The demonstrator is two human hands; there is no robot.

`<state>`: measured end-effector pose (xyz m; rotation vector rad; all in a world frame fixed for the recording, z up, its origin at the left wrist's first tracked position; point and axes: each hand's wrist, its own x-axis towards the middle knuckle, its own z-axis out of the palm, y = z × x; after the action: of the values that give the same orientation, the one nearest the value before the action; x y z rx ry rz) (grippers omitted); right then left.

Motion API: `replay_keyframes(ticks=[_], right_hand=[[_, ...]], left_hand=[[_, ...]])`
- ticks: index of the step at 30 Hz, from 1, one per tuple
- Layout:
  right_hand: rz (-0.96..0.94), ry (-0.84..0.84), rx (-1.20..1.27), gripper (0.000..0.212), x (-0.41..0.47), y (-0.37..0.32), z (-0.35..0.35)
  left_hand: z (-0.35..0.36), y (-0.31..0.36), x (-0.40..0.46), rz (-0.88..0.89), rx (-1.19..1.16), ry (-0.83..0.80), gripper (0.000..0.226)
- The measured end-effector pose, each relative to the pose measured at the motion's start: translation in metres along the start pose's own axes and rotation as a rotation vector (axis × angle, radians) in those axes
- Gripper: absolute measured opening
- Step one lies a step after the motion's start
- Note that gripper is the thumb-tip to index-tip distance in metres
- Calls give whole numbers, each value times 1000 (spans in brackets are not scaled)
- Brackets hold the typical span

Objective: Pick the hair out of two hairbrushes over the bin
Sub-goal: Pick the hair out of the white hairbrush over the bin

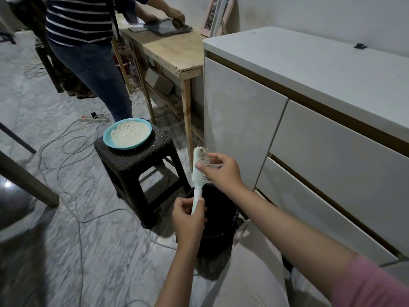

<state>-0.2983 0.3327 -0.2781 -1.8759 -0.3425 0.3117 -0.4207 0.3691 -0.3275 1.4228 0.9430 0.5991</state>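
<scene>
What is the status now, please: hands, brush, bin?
Left hand grips hairbrush handle. Right hand pinches at bristles, hair still in them. Black bin below, nothing blocking.

The hairbrush (197, 173) is pale mint green with a white band low on its handle. Brownish hair sits in its pale bristles. The bin (218, 220) is black. The stool (137, 165) is dark brown with a woven pattern. At its back edge sits a plate (106, 138) that is bright blue-green, with pale cream food (129, 134) on it. The floor (66, 240) is grey and white like marble. The cabinet (309, 129) is white with brown gaps between its doors. The table (168, 52) is light tan wood. A sleeve (376, 282) is pink. Another person wears a dark blue top (77, 18) with thin white stripes and blue jeans (97, 72).
</scene>
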Motion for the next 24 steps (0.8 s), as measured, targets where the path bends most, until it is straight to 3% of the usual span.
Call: replay_keyframes(ticks=[4, 8, 24], right_hand=[[38, 230, 56, 26, 2, -2, 2], [44, 283, 112, 11, 3, -1, 0], [-14, 206, -14, 24, 3, 16, -1]], left_hand=[[3, -3, -5, 108, 65, -17, 18], [4, -1, -7, 146, 87, -15, 17], [3, -5, -5, 13, 26, 27, 15]])
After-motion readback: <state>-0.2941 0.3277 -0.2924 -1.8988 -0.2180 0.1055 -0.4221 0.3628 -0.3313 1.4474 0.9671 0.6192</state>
